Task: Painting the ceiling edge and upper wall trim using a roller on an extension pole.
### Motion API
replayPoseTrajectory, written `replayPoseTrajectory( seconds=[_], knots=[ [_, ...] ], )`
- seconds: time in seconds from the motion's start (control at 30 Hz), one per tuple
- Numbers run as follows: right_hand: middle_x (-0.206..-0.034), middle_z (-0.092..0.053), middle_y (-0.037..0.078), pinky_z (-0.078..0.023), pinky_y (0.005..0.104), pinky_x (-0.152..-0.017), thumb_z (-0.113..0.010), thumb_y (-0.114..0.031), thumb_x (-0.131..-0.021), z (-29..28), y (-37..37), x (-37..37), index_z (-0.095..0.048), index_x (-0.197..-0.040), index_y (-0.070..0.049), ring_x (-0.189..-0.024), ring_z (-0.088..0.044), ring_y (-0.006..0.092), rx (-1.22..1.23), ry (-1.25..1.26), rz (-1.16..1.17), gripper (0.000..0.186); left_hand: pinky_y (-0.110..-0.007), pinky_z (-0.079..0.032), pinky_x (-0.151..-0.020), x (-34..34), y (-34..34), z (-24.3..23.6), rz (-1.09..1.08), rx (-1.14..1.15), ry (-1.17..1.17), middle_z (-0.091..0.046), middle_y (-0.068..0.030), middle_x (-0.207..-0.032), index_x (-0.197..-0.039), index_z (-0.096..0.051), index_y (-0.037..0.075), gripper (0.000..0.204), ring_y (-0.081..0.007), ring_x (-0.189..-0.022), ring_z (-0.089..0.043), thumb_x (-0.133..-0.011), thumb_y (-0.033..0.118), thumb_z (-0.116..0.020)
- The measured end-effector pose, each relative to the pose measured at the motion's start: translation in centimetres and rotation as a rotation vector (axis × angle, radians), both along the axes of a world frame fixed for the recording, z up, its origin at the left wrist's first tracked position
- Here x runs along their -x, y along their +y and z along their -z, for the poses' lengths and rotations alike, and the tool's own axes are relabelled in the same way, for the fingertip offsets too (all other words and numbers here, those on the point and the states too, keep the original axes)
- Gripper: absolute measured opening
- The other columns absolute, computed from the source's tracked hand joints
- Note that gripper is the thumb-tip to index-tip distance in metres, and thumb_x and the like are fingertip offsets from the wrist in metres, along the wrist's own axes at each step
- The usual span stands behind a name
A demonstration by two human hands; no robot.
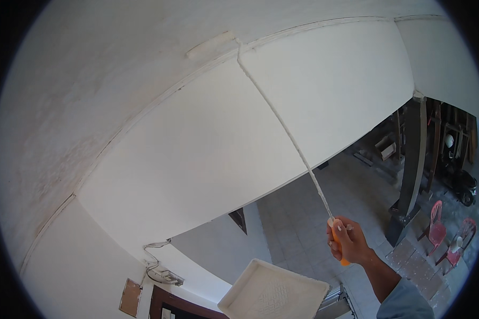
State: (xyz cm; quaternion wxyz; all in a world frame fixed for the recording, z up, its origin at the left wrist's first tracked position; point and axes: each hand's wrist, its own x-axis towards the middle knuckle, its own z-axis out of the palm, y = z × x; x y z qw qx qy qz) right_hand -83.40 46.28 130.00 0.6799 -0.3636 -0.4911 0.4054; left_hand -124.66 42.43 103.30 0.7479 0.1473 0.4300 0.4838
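My right hand (346, 239) grips the orange handle of a paint roller at the lower right, its fingers wrapped round it and flecked with white. The long, paint-coated rod (279, 119) rises up and to the left to the roller head (210, 45), which lies against the white ceiling (117, 69) just beyond the moulding along the wall (197, 138). A white paint tray (274, 290) with a textured bed sits at the bottom, left of my forearm; what supports it is mostly hidden. My left hand is out of view.
A dark pillar (412, 170) stands at right, near red plastic chairs (436, 228) and a scooter (460, 183). A tiled floor (298, 223) lies below, with a metal ladder-like frame (340, 303) beside the tray. Wires (154, 258) and a brown-framed opening (159, 297) are lower left.
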Motion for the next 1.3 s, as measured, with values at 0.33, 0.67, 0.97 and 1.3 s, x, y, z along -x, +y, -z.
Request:
replayPoseTrajectory(
  seconds=[0.33, 0.67, 0.97, 1.3],
  knots=[
    [-0.061, -0.048, 0.000, -0.036, 0.0215, -0.038, -0.037, -0.038, -0.101, 1.6, -1.8, 2.0, -0.049, -0.092, -0.006, -0.044, -0.042, 0.0040, -0.017, 0.035, -0.048, 0.035, -0.035, -0.038, -0.102, -1.1, 2.6, 0.4, -0.020, -0.058, -0.049, -0.051, -0.0170, -0.129, -0.144, -0.018, 0.008, 0.072, -0.0242, -0.117, -0.049, -0.094, 0.057, -0.037],
    [-0.062, -0.047, 0.001, -0.036, 0.0212, -0.038, -0.038, -0.035, -0.101, -0.6, 0.6, 0.7, -0.048, -0.091, -0.006, -0.044, -0.042, 0.0037, 0.010, -0.002, -0.022, 0.032, -0.034, -0.037, -0.103, -1.3, 1.9, 0.9, -0.004, -0.049, -0.063, -0.051, -0.0168, -0.130, -0.144, -0.018, 0.009, 0.072, -0.0242, -0.118, -0.049, -0.094, 0.056, -0.037],
    [-0.062, -0.048, 0.001, -0.037, 0.0217, -0.038, -0.038, -0.036, -0.101, 1.8, -1.1, 1.9, -0.048, -0.092, -0.005, -0.043, -0.042, 0.0040, -0.060, 0.025, -0.094, 0.033, -0.034, -0.037, -0.103, -1.2, 0.6, 1.6, -0.038, -0.045, -0.079, -0.051, -0.0167, -0.130, -0.145, -0.017, 0.010, 0.071, -0.0241, -0.119, -0.049, -0.095, 0.056, -0.036],
    [-0.056, -0.049, 0.001, -0.041, 0.0202, -0.038, -0.039, -0.048, -0.098, 2.7, -0.9, 3.1, -0.048, -0.086, -0.011, -0.039, -0.045, 0.0045, -0.052, 0.027, -0.121, 0.040, -0.034, -0.036, -0.104, -1.4, 0.6, 1.9, -0.038, -0.064, -0.104, -0.050, -0.0165, -0.131, -0.146, -0.016, 0.010, 0.071, -0.0240, -0.120, -0.048, -0.095, 0.055, -0.036]
  ],
)
